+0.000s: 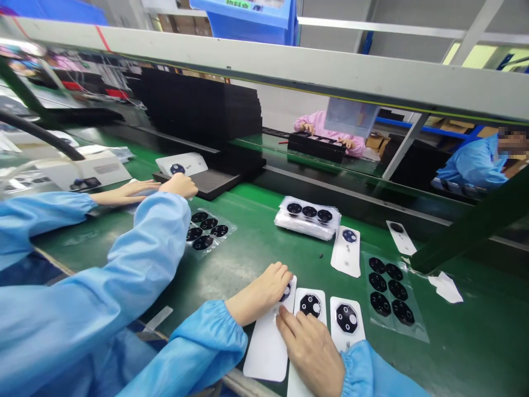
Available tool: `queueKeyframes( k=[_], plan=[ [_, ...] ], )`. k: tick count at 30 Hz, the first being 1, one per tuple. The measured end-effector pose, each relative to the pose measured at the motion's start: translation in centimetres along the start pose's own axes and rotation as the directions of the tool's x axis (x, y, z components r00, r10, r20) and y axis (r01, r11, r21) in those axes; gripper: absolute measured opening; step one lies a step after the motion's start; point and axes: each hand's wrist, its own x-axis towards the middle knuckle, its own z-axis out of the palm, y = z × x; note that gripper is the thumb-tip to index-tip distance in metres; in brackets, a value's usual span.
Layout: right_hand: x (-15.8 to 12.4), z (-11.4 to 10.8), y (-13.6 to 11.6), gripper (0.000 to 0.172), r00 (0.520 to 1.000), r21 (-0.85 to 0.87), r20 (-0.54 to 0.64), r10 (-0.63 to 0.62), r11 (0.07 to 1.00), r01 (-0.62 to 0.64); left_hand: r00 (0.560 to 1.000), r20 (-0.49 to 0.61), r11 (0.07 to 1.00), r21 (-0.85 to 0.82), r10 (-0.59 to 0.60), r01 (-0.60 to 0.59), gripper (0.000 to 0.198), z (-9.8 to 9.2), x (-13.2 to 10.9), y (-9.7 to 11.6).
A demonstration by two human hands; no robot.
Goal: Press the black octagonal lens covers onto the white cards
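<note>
My left hand (264,289) is curled over the top end of a white phone back panel (266,344) lying on the green belt (256,248), its fingers covering the black camera ring. My right hand (309,347) rests just right of it, fingers stretched out, the index fingertip touching the same panel. Two more white panels with black camera rings lie beside it, the middle panel (311,305) and the right panel (347,320). A clear sheet of several black round lens pieces (390,292) lies to the right.
Another white panel (347,251) and a stack of bagged lens pieces (308,218) lie farther back. A co-worker's blue-sleeved hands (177,184) work at the left by a black tray (206,182) and a lens sheet (206,229). Black trays (202,110) are stacked behind. Other people sit across.
</note>
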Motion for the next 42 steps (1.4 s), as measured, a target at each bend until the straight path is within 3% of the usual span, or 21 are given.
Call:
queueKeyframes(
  k=[7,16,23,28,34,39,42],
  plan=[
    [0.2,-0.1,-0.3,0.037,1.000,-0.011,-0.019,0.005,1.000,-0.005,0.999,-0.046,0.999,0.033,0.003,-0.001,0.028,-0.9,-2.2,0.9],
    [0.0,0.0,-0.4,0.036,1.000,-0.015,0.019,0.000,1.000,0.001,0.995,-0.086,0.998,-0.043,-0.041,0.037,0.027,0.1,-3.6,0.0],
    [0.2,-0.4,-0.4,0.040,1.000,-0.038,-0.021,-0.015,0.999,0.014,0.991,-0.107,0.997,0.002,-0.081,0.082,0.021,0.2,-3.1,1.6],
    [0.4,-0.3,-0.5,0.037,0.998,0.003,-0.070,0.005,1.000,-0.005,0.986,-0.088,0.990,-0.005,-0.142,0.142,0.029,0.3,-1.8,3.5],
    [0.1,0.1,-0.6,0.036,0.997,0.036,-0.069,0.027,0.999,-0.024,0.963,-0.038,0.948,-0.191,-0.268,0.257,0.028,-0.3,-0.7,5.2],
    [0.2,-0.5,-0.4,0.030,0.999,0.027,-0.044,-0.004,1.000,0.005,0.944,-0.010,0.825,-0.489,-0.330,0.284,0.017,-0.8,3.2,3.3],
    [0.2,-0.5,-0.4,0.033,1.000,-0.009,0.002,-0.029,1.000,0.029,0.927,-0.050,0.708,-0.661,-0.371,0.248,0.007,-2.3,5.6,2.1]
  ],
)
